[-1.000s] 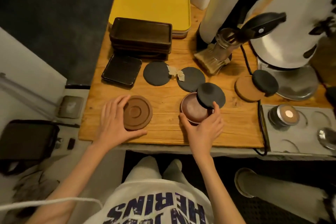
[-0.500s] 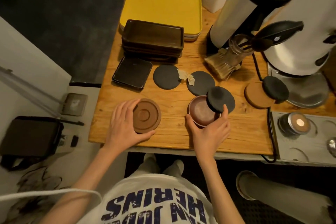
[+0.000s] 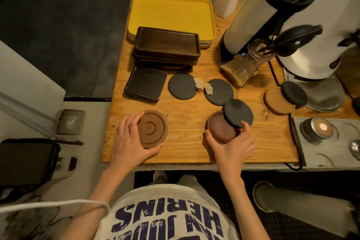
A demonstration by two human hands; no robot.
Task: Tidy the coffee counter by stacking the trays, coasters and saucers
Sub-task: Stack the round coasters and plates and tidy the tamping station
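On the wooden counter: one yellow tray at the back, a stack of dark trays in front of it, one square black tray nearer. Left hand half-curled round the ringed brown saucer, thumb on its near rim. Right hand cups the reddish saucer, forefinger touching the slate coaster lying tilted across it. Saucers: two. Slate coasters: four. Cork coaster: one.

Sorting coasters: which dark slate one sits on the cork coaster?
The rightmost slate coaster, overlapping the cork coaster; two others lie flat on the counter, one leans on a brown saucer.
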